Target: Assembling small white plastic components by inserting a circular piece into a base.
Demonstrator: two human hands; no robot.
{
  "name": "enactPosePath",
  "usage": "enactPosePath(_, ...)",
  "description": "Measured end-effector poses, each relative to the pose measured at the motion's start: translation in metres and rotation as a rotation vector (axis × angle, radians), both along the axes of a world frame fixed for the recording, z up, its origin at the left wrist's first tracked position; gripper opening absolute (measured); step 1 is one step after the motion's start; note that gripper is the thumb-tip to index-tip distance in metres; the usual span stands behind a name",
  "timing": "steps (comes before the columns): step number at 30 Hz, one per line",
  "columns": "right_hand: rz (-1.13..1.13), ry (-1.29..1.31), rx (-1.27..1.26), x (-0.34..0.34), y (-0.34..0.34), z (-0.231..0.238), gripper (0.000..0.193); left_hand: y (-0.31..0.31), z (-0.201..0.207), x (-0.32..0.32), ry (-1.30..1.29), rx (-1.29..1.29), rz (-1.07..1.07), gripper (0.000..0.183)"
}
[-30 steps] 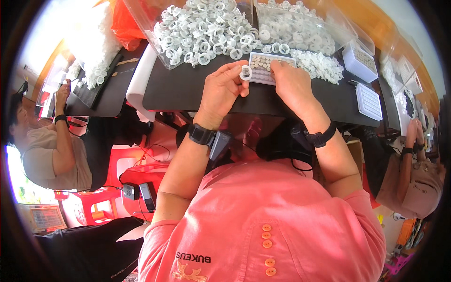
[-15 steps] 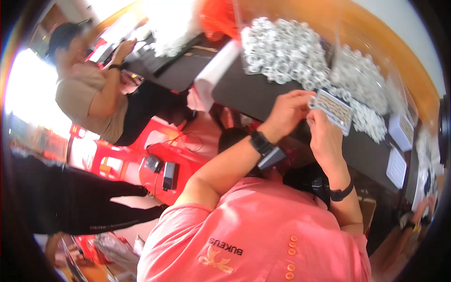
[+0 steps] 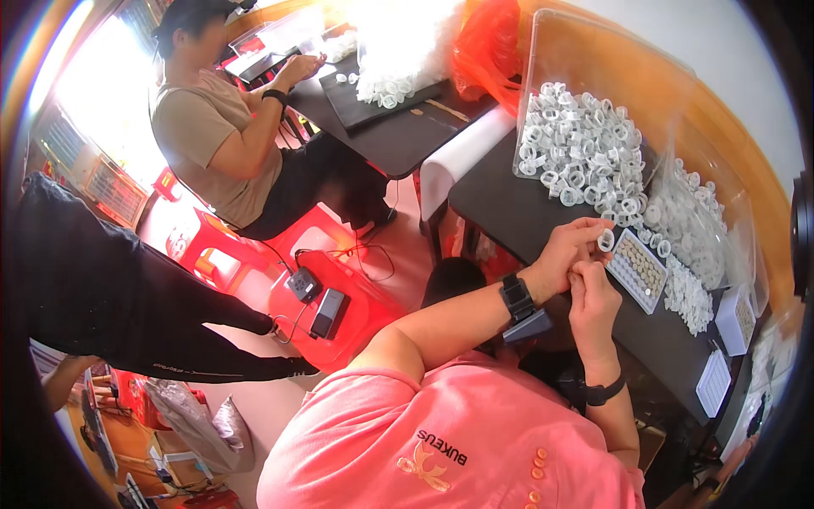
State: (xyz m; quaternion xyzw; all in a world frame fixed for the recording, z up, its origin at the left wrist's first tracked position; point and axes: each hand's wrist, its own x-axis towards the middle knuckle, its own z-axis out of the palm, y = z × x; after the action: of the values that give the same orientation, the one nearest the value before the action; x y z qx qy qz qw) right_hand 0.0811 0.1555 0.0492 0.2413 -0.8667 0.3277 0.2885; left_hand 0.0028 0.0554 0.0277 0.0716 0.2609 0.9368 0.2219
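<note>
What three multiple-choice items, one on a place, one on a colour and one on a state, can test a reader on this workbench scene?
1. Where does the grid tray lie?
A. on the dark table
B. on the red stool
C. on the floor

2. What colour is the watch on the left wrist?
A. white
B. black
C. yellow

3. What does the left hand do?
A. lies flat and empty
B. grips a phone
C. pinches a small white ring

Answers: 1 A, the tray rests on the dark table beside the ring pile; 2 B, the strap is black; 3 C, the white ring sits at its fingertips.
</note>
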Motion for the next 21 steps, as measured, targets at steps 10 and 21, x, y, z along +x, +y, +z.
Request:
enactPosePath(10, 0.063, -0.299, -0.292, -0.005, 0.013, 0.001, 0.010, 0.003, -0.009, -0.003, 0.099, -0.068, 0.093, 0.030)
enactPosePath(21, 0.070, -0.415, -0.314, -0.011, 0.019, 0.004, 0.012, 0.000, 0.006, 0.000, 0.052, -0.149, 0.026, 0.031)
